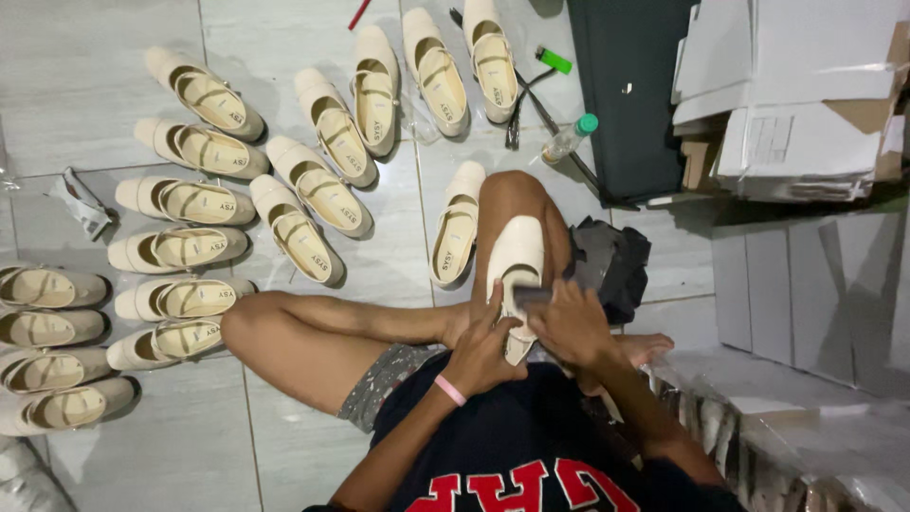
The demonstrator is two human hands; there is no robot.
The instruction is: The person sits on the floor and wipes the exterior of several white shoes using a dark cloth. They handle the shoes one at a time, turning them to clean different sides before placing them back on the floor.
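Observation:
A cream strapped flat shoe [517,261] rests toe-away on my right knee. My left hand [482,346], with a pink band at the wrist, grips the shoe's heel end from the left. My right hand [569,322] holds a small dark tool [533,296] against the shoe's opening. I sit on the tiled floor with my legs folded. One more cream shoe [456,234] lies just left of my knee.
Several matching cream shoes [313,190] lie in rows over the grey tiles at left and top. A dark cloth [611,261] sits by my knee. A plastic bottle [569,138], a green lighter [554,60], cardboard boxes [796,95] and plastic-wrapped stock [777,427] stand at right.

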